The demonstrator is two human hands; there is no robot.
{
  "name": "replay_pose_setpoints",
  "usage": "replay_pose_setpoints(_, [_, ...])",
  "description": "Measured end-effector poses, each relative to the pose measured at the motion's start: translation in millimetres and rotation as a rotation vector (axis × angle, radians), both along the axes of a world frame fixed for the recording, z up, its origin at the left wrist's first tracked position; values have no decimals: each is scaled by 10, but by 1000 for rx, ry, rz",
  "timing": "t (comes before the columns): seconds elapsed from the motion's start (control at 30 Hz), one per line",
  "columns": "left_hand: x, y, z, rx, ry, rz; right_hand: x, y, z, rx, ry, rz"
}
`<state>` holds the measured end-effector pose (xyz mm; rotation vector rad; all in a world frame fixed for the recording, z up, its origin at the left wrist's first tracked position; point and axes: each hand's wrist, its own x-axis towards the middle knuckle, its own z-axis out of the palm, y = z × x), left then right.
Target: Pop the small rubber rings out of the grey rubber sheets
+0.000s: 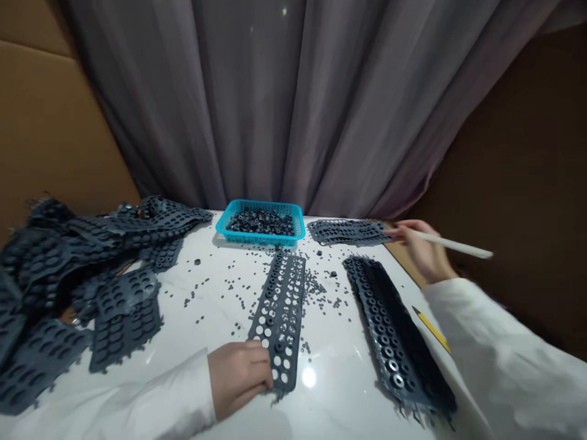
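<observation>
The table (215, 305) was white and glossy, with a lamp's glare on it near the front edge; a grey curtain (293, 104) hung in folds behind it, and brown cardboard panels (41, 116) closed off both sides. One blue basket (259, 234) of small black rings stood at the far edge; one perforated strip (279, 311) lay at the centre; one thick stack of strips (394, 336) lay to its right; one flatter pile (346, 231) lay behind that; the heap of spent strips (77, 275) on the left was too tangled to count, as were the loose bits (316, 287) scattered about; one yellow pencil (431, 327) lay at the right edge. The perforated strip was dark grey, long and narrow, with rows of round holes, many showing white table through them, some holding rings; it ran from the basket toward the left hand (239, 377), whose curled fingers pressed together on its near end. The right hand (422, 252) had its fingers closed around a white rod (454, 245), by the flatter pile.
</observation>
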<state>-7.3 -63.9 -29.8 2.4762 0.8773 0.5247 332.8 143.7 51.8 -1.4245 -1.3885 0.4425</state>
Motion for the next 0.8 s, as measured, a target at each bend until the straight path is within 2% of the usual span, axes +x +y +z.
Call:
replay_pose_setpoints(0.07, [-3, 24, 62, -56, -30, 24, -578, -209, -109, -42, 58, 149])
replay_pose_setpoints(0.13, [-46, 142, 114, -103, -66, 115, -1092, -454, -285, -174, 287, 414])
replay_pose_setpoints(0.17, [-82, 242, 132, -113, -79, 187, -1311, -576, -384, -240, 392, 474])
replay_pose_setpoints(0.23, [-163, 502, 145, -79, -59, 375, -1651, -784, -579, -313, 522, 467])
replay_pose_setpoints(0.3, [-227, 783, 121, -56, 1, 428, -1852, -920, -751, -297, 546, 399])
replay_pose_setpoints(0.37, [-250, 1016, 69, -65, 41, 410, -1936, -983, -889, -240, 483, 323])
replay_pose_setpoints(0.47, [-223, 1215, -12, -91, 58, 333, -1936, -989, -1018, -169, 340, 252])
replay_pose_setpoints(0.6, [-195, 1297, -32, -107, 62, 248, -1898, -960, -1066, -128, 245, 244])
replay_pose_setpoints(0.8, [-232, 1351, 28, -51, 152, 120, -1875, -1019, -1023, -133, 255, 353])
